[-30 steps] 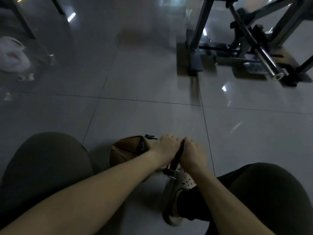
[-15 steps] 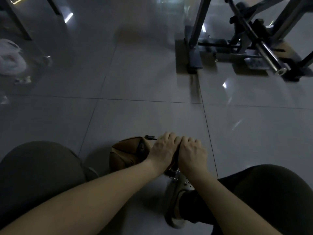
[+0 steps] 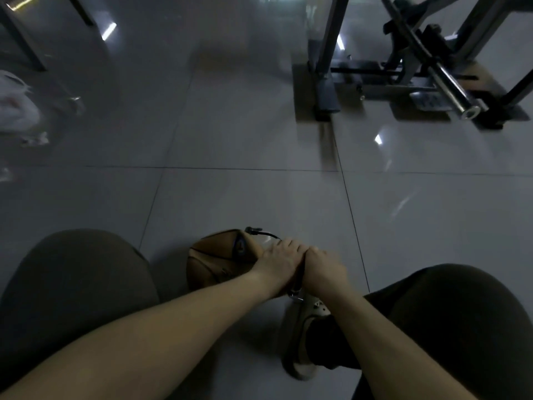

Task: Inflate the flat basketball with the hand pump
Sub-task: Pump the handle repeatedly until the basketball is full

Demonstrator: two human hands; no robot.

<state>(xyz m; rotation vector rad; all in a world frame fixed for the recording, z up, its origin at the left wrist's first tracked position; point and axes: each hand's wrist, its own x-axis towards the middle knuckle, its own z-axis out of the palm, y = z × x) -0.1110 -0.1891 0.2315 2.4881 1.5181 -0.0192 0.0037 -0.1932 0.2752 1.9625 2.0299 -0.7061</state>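
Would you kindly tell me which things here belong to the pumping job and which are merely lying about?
In use: flat basketball, hand pump, its hose, left hand and right hand gripping the pump.
Lying about: gym machine frame, steel bar, white bag.

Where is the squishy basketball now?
In the head view, the basketball lies on the tiled floor at lower centre, between the left knee and the left hand gripping the hand pump.
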